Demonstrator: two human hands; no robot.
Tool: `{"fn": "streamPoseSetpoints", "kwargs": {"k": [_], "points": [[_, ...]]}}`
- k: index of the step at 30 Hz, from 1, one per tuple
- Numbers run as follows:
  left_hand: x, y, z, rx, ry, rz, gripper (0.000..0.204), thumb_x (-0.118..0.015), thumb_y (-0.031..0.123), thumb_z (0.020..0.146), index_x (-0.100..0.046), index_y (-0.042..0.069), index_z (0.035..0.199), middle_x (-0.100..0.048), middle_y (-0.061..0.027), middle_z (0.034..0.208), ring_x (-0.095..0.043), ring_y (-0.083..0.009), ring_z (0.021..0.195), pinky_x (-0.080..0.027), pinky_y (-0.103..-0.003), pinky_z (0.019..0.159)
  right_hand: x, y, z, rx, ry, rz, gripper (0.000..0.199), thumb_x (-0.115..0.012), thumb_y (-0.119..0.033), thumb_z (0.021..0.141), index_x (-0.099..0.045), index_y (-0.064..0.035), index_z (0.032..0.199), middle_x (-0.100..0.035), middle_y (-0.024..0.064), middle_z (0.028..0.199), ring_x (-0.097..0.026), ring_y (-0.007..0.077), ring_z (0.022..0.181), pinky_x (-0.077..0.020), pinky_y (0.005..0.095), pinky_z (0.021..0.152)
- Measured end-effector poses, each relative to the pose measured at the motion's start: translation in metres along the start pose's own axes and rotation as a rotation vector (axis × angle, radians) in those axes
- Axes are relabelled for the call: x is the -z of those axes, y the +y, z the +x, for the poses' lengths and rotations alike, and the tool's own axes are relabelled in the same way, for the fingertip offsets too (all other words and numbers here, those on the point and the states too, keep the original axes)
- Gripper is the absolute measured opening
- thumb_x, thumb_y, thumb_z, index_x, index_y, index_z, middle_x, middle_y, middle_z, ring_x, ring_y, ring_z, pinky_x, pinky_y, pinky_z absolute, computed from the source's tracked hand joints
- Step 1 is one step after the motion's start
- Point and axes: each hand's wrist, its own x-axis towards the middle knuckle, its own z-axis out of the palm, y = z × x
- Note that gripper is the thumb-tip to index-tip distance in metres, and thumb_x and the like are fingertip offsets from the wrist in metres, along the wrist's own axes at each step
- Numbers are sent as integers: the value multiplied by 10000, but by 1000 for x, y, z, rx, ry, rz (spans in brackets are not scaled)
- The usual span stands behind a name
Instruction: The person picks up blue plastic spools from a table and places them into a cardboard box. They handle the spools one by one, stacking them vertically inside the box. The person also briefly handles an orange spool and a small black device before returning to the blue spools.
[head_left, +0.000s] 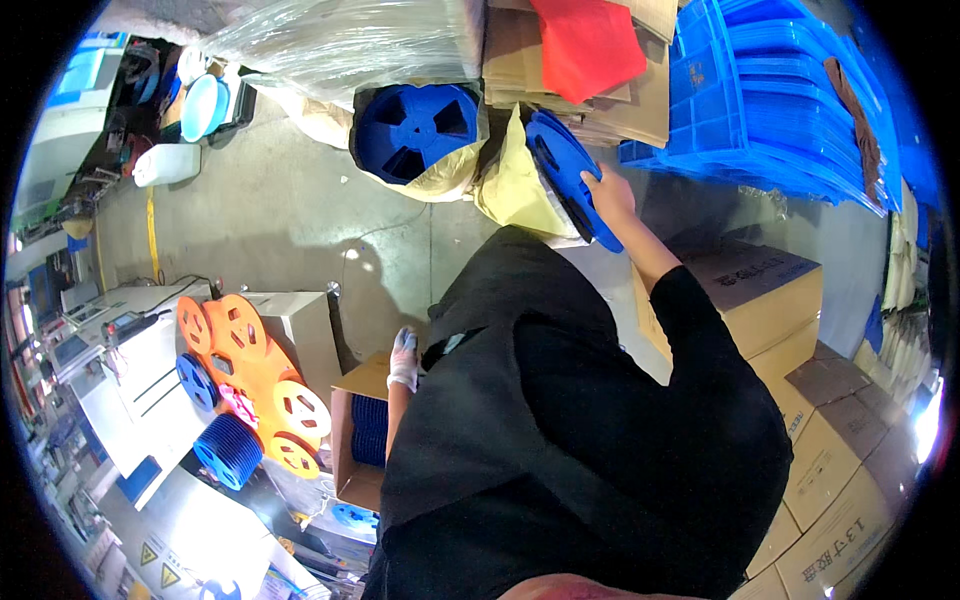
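- The right hand (608,192) reaches forward and up, its fingers closed on the rim of a blue plastic reel (570,175), which it holds on edge, tilted, above the concrete floor (290,215).
- The reel is partly inside a yellow bag (515,185), against the bag's open mouth; a stack of flat cardboard sheets (610,100) lies just behind it.
- A second blue reel (415,125) sits face-up in another open yellow bag (440,178), just to the left of the held one.
- The left hand (403,360), in a pale glove, rests low at the top edge of an open cardboard box (350,440); how far it is closed cannot be told.
- That box holds a row of blue reels (368,430) standing on edge.
- Orange reels (255,370) lean in a cluster to the left of the box.
- Stacked blue crates (770,90) stand to the far right, and sealed cartons (770,290) lie below the right arm.
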Motion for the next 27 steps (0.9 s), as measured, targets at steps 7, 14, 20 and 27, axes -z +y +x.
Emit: {"fn": "streamPoseSetpoints", "kwargs": {"k": [7, 14, 20, 27], "points": [[-72, 203, 148, -135, -167, 38, 570, -506, 366, 926, -417, 41, 1385, -521, -225, 1321, -502, -358, 1213, -386, -374, 1023, -8, 43, -58, -16, 198, 438, 376, -614, -274, 892, -605, 26, 1119, -677, 194, 894, -665, 307, 802, -495, 378, 719], [-211, 331, 264, 18, -32, 281, 907, -628, 491, 807, -198, 70, 1484, -350, -226, 1465, -438, -388, 1277, -358, -421, 1060, 22, 68, -131, -290, 373, 1172, 252, -527, -166, 963, -437, -89, 740, -407, 5, 601, -358, 104, 509, -360, 294, 521], [-228, 317, 301, 381, 194, 115, 532, -625, 294, 837, -449, 83, 1293, -651, -213, 1068, -634, -363, 993, -482, -442, 870, 34, 70, -152, -202, 386, 1344, 292, -528, -243, 978, -444, -88, 744, -345, -7, 592, -347, 116, 532, -322, 290, 538], [-201, 224, 317, 52, -20, -177, 354, -481, 229, 933, -472, 126, 1272, -631, -140, 1110, -590, -299, 1007, -464, -391, 862, 24, 35, -67, -358, 88, 1319, 243, -553, -140, 939, -443, -106, 725, -378, -9, 573, -367, 108, 512, -324, 286, 517]]}}
